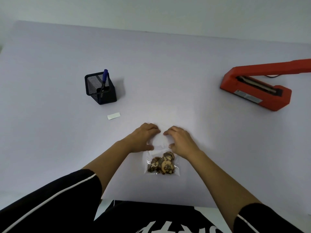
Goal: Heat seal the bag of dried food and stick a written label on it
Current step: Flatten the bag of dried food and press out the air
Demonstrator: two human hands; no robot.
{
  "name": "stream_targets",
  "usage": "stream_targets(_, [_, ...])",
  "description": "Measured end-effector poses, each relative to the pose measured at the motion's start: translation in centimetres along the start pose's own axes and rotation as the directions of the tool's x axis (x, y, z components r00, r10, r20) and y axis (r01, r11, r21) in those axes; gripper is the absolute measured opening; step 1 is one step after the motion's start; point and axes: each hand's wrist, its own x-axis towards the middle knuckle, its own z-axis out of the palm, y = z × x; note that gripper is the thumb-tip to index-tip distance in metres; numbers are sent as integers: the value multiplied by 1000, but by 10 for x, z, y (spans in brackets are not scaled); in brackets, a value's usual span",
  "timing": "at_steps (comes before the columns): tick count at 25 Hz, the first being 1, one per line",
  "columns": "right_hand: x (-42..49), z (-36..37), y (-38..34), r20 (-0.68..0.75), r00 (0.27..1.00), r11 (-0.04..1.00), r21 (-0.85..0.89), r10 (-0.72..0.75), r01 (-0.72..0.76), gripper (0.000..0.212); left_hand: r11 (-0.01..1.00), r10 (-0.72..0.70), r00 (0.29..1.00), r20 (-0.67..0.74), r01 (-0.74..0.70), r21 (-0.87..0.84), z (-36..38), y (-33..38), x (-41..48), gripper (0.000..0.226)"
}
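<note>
Two jobs are left: sealing and labelling. Your left hand point(143, 137) and right hand point(180, 140) curl their fingers point(155, 128) onto the top of the bag point(161, 163), which lies on the surface point(185, 64). The sealer point(255, 88) sits open, far right of your fingers. The label point(114, 115) lies to their left, not stuck on yet.

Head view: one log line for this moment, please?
left hand, right hand: holding clear plastic bag of dried food; red heat sealer: lid raised; white paper label: untouched; blue pen: in black mesh holder

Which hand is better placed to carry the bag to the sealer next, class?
Probably the right hand: it holds the bag, and the red sealer sits on that side.
</note>
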Motion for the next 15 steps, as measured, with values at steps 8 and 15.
stream_targets(8, [19, -17, 2, 69, 994, 988, -138, 82, -72, 91, 999, -35, 999, 7, 35, -37, -9, -2, 14, 70])
stream_targets(15, [28, -23, 2, 93, 989, 973, -213, 115, -93, 109, 993, -117, 992, -40, 115, -41, -19, -8, 27, 75])
